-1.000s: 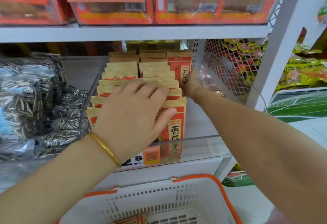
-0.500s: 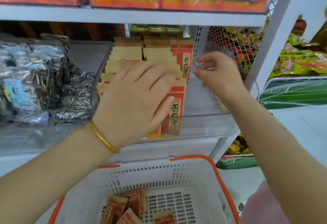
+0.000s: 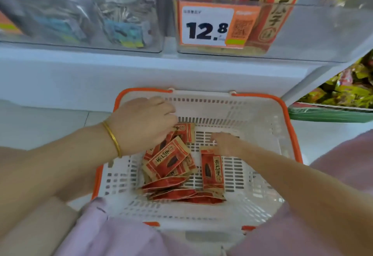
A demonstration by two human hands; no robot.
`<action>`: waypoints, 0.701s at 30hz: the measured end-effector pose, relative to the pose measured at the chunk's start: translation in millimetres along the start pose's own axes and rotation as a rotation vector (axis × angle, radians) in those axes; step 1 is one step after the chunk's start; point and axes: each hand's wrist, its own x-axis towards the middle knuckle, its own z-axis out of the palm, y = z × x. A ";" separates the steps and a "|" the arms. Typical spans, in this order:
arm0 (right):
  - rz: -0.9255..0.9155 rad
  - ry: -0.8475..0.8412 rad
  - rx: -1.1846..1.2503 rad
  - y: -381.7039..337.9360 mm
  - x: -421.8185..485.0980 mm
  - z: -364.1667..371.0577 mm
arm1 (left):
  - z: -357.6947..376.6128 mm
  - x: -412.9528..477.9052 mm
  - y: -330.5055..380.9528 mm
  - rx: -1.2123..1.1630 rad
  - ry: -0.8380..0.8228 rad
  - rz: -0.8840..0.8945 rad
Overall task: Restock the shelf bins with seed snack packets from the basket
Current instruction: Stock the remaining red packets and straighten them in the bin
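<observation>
Now both hands are down in the basket (image 3: 262,102), left hand (image 3: 141,122) curled onto the top of the loose packets (image 3: 171,160) heaped on its floor, right hand (image 3: 226,143) too blurred to tell its grip, and a sloppy overfull grab could shed slippery packets short of the shelf bin (image 3: 302,33).

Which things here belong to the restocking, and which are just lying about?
Job: red-and-tan seed packets; orange-rimmed white slotted plastic basket; clear plastic shelf bin; left hand; right hand.
Lying about: silvery bags of striped seeds; yellow-green wrapped snacks; orange-white price tag.
</observation>
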 end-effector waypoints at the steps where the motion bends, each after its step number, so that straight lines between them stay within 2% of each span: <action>1: 0.028 -0.016 -0.014 8.9 10.4 17.0 | 2.8 -1.3 0.3 -0.014 -0.009 -0.002; 5: 0.067 -0.032 -0.155 26.2 33.3 67.8 | 16.9 -6.3 -5.6 -0.076 0.007 0.012; 8: 0.128 -0.051 -0.203 24.0 39.0 65.7 | 22.1 -9.0 -13.1 -0.072 -0.034 0.017; 9: 0.095 -0.043 -0.256 24.8 42.7 60.1 | 19.8 -8.2 -13.6 -0.065 -0.053 0.013; 11: -0.036 -0.128 -0.275 19.9 43.9 37.7 | 21.1 -6.7 -15.3 -0.045 -0.053 0.006; 14: -0.206 -0.241 -0.075 3.5 44.7 1.8 | 19.6 -5.8 -15.4 -0.034 -0.041 -0.004; 17: -0.338 -0.156 0.041 -25.5 50.9 -25.8 | 18.8 -2.8 -14.3 0.032 -0.183 -0.037; 21: -0.405 0.037 0.133 -67.2 63.0 -12.8 | 16.2 1.3 -14.9 0.041 -0.205 -0.066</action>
